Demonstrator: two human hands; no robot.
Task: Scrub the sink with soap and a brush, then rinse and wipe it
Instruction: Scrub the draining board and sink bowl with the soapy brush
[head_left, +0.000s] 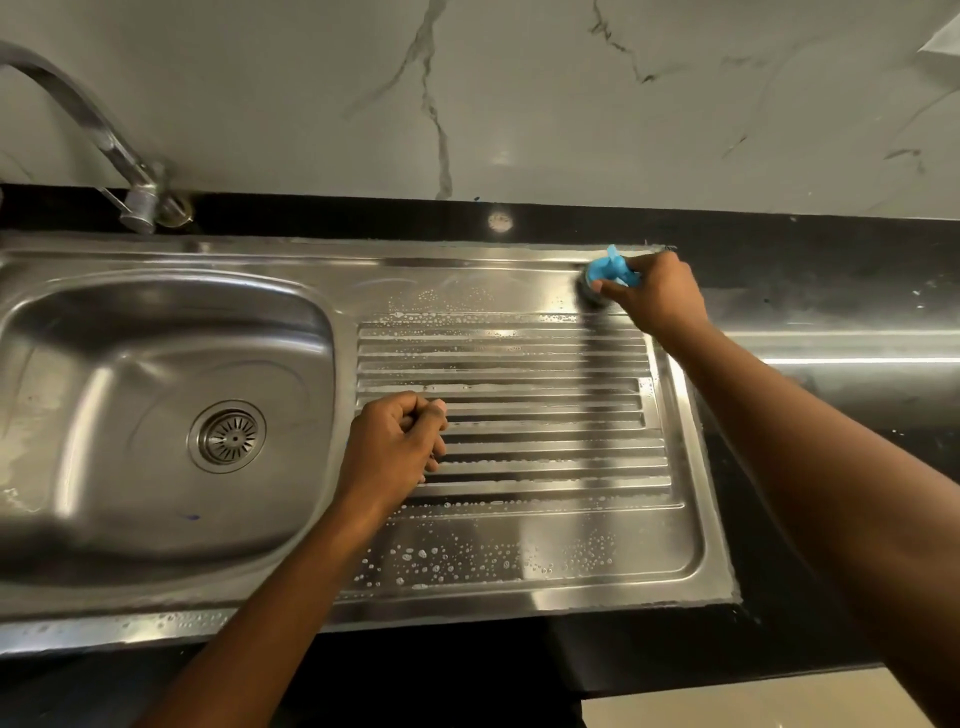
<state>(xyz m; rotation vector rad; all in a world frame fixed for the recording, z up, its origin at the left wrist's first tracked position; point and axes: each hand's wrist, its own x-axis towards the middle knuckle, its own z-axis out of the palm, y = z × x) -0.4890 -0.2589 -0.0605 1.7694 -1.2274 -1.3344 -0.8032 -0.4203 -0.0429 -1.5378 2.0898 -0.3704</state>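
From the head camera we see the stainless steel sink (171, 306) set lengthwise in the black table (831, 270), its long axis running left to right across our view: the bowl sits on the left with the round drain (227, 435) in its floor, and the ribbed drainboard (519, 431) stretches to the right, its ridges parallel to that axis. The steel is shiny and wet, with soap bubbles beaded along the near and far edges of the drainboard. Our right hand (657, 293) has its grip closed around the brush (605, 275), a blue-handled scrubber with a dark head, pressed onto the far right corner of the drainboard; the blue handle points up and away from us. Our left hand (397, 447) is clenched in a fist holding nothing, over the ribs near the bowl's right edge. The curved faucet (98, 130) rises at the far left against the marble wall (519, 104).
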